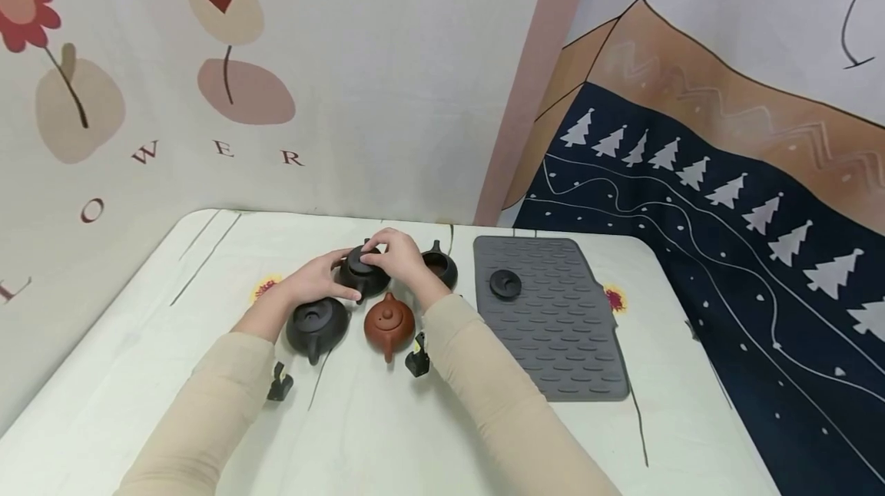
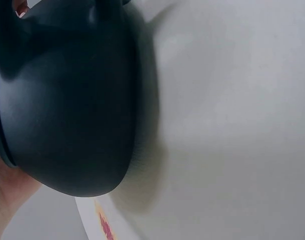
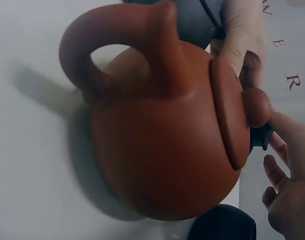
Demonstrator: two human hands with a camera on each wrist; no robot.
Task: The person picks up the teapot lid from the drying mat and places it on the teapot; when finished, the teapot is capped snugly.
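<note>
In the head view, my left hand (image 1: pixel 316 279) holds the side of a small black teapot (image 1: pixel 362 278) at the back of the group, thumb along its front. Over its top, my right hand (image 1: pixel 403 256) pinches the black lid (image 1: pixel 361 259), which sits at the teapot's mouth. Just in front of my left hand stands a larger lidded black teapot (image 1: pixel 318 327), which fills much of the left wrist view and hides most of that hand. A reddish-brown clay teapot (image 1: pixel 389 325) with its lid on stands before the right hand and looms large in the right wrist view.
An uncovered black teapot (image 1: pixel 439 266) stands behind my right forearm. To the right lies a grey ridged mat (image 1: pixel 567 342) with a loose black lid (image 1: pixel 505 284) on it. A pale cloth covers the table (image 1: pixel 359 434); printed curtains hang behind and to the right.
</note>
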